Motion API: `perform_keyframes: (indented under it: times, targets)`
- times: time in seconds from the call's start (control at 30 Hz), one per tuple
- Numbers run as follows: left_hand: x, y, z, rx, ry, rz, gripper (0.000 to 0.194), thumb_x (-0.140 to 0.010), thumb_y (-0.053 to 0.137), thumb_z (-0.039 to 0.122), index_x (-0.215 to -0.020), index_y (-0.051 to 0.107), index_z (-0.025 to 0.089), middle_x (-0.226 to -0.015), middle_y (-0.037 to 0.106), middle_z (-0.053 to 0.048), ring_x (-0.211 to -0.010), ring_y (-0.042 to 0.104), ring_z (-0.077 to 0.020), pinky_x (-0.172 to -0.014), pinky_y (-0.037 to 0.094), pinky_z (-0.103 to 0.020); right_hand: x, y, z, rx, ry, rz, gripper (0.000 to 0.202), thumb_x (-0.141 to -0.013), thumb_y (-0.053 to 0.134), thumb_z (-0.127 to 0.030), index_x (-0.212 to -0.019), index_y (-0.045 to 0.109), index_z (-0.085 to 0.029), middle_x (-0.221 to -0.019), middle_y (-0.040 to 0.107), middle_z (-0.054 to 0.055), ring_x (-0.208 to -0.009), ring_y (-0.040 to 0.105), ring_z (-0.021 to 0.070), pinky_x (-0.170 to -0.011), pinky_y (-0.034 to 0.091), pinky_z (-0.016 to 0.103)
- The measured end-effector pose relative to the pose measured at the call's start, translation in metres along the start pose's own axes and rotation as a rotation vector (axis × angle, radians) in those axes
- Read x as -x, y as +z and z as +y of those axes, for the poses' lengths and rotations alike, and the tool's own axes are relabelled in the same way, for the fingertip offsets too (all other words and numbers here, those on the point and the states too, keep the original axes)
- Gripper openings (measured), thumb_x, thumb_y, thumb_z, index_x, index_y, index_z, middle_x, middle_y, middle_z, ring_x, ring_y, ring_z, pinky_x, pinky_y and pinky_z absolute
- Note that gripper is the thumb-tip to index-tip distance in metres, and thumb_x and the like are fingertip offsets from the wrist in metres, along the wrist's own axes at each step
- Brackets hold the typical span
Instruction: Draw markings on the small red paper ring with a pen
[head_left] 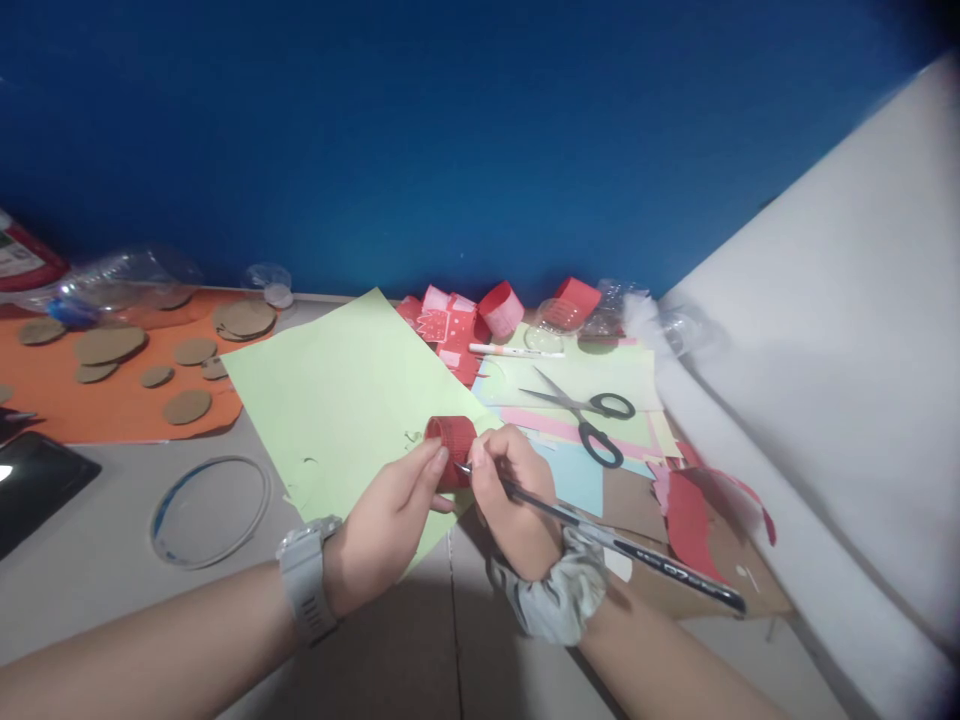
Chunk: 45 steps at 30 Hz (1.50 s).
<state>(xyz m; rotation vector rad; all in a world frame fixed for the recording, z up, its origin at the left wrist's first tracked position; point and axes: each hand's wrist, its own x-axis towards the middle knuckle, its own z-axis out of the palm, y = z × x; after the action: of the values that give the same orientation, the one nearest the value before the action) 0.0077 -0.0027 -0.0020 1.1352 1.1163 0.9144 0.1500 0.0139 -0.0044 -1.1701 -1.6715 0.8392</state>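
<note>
My left hand (397, 515) is closed around the left side of a small red ring (456, 432) that looks like corrugated paper. In my right hand (517, 490) is a long dark pen (637, 552), gripped near its tip, which points at the lower part of the red ring. My right fingers rest close to the ring's right edge; whether they touch it I cannot tell. Beneath both hands lies a light green sheet of paper (337, 370), turned at an angle, with small dark marks near the ring.
Black-handled scissors (581, 410) lie open on coloured papers at right. Cardboard discs (187, 407) rest on orange paper (210, 425) at left, near a clear plastic bottle (131, 280), a clear hoop (210, 512) and a dark phone-like object (45, 485). Red paper rings (500, 308) stand by the blue wall (465, 150).
</note>
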Motion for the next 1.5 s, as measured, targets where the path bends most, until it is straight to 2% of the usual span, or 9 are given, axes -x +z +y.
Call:
perform_keyframes:
  times: [0.1,0.3,0.47,0.67,0.83,1.03,1.23,1.4,1.5]
  targets:
    - [0.0004,-0.0003,-0.0006,0.003,0.0,0.005,0.038,-0.1,0.042,0.042,-0.113,0.066,0.016,-0.113,0.071,-0.007,-0.095,0.067,-0.0205,-0.08,0.061,-0.028,-0.0006,-0.0007,0.0015,0.014,-0.026,-0.028,0.025,-0.093,0.047,-0.023,-0.069,0.039,-0.022,-0.063,0.047,-0.004,-0.054,0.041,0.0107,-0.053,0.035,0.025]
    - [0.0012,-0.0003,-0.001,-0.005,0.012,0.007,0.039,-0.1,0.041,0.043,-0.113,0.066,0.015,-0.113,0.071,-0.007,-0.094,0.067,-0.0203,-0.078,0.061,-0.028,0.0006,-0.0002,0.0019,-0.008,0.022,0.009,0.023,-0.094,0.049,-0.027,-0.072,0.043,-0.022,-0.063,0.045,-0.005,-0.054,0.041,0.0111,-0.053,0.035,0.026]
    - [0.0006,0.0005,-0.0013,-0.022,0.015,0.022,0.036,-0.099,0.043,0.042,-0.107,0.067,0.016,-0.109,0.072,-0.006,-0.089,0.068,-0.0193,-0.079,0.06,-0.028,0.0007,-0.0013,0.0044,-0.007,-0.021,-0.057,0.025,-0.093,0.049,-0.025,-0.07,0.04,-0.022,-0.063,0.045,-0.004,-0.055,0.041,0.0112,-0.053,0.034,0.026]
    - [0.0003,-0.0004,-0.0011,-0.015,0.016,0.002,0.038,-0.1,0.042,0.041,-0.112,0.066,0.015,-0.112,0.071,-0.007,-0.092,0.068,-0.0199,-0.079,0.06,-0.027,0.002,0.0,0.0056,-0.025,-0.002,-0.005,0.022,-0.095,0.048,-0.027,-0.074,0.042,-0.023,-0.066,0.047,-0.004,-0.059,0.045,0.0121,-0.055,0.036,0.026]
    - [0.0011,-0.0011,-0.0013,-0.012,0.025,0.014,0.038,-0.099,0.043,0.043,-0.112,0.067,0.016,-0.112,0.071,-0.007,-0.09,0.067,-0.02,-0.079,0.061,-0.029,0.0014,-0.0021,0.0053,0.002,-0.019,-0.079,0.024,-0.092,0.05,-0.023,-0.07,0.041,-0.022,-0.064,0.047,-0.004,-0.056,0.042,0.0113,-0.054,0.036,0.026]
    - [0.0008,0.0,0.0005,-0.003,0.015,0.018,0.038,-0.098,0.044,0.043,-0.11,0.067,0.016,-0.111,0.072,-0.007,-0.091,0.069,-0.0206,-0.078,0.06,-0.028,0.0007,-0.0006,0.0038,-0.009,-0.012,-0.024,0.021,-0.093,0.048,-0.025,-0.073,0.042,-0.023,-0.064,0.046,-0.004,-0.056,0.043,0.0115,-0.054,0.037,0.025]
    - [0.0005,-0.0002,0.0009,-0.023,0.016,0.018,0.038,-0.099,0.043,0.043,-0.107,0.068,0.016,-0.105,0.072,-0.007,-0.089,0.068,-0.0201,-0.079,0.06,-0.029,-0.0002,-0.0018,0.0029,0.003,-0.048,-0.083,0.023,-0.091,0.049,-0.022,-0.07,0.04,-0.023,-0.063,0.046,-0.004,-0.055,0.042,0.0112,-0.054,0.036,0.025]
    - [0.0002,-0.0005,-0.0007,-0.003,0.02,0.015,0.037,-0.099,0.043,0.043,-0.108,0.067,0.018,-0.11,0.071,-0.006,-0.09,0.067,-0.02,-0.078,0.06,-0.029,0.0001,-0.0016,0.0033,-0.007,-0.024,-0.048,0.021,-0.091,0.049,-0.021,-0.072,0.041,-0.023,-0.065,0.047,-0.004,-0.056,0.043,0.0113,-0.054,0.036,0.025]
    - [0.0007,-0.0005,-0.0001,-0.025,0.018,0.02,0.035,-0.099,0.042,0.043,-0.101,0.066,0.017,-0.101,0.07,-0.005,-0.085,0.066,-0.0188,-0.077,0.06,-0.029,-0.0006,-0.0023,0.0017,0.012,-0.038,-0.07,0.022,-0.091,0.049,-0.021,-0.07,0.04,-0.023,-0.063,0.046,-0.005,-0.055,0.042,0.011,-0.054,0.035,0.025]
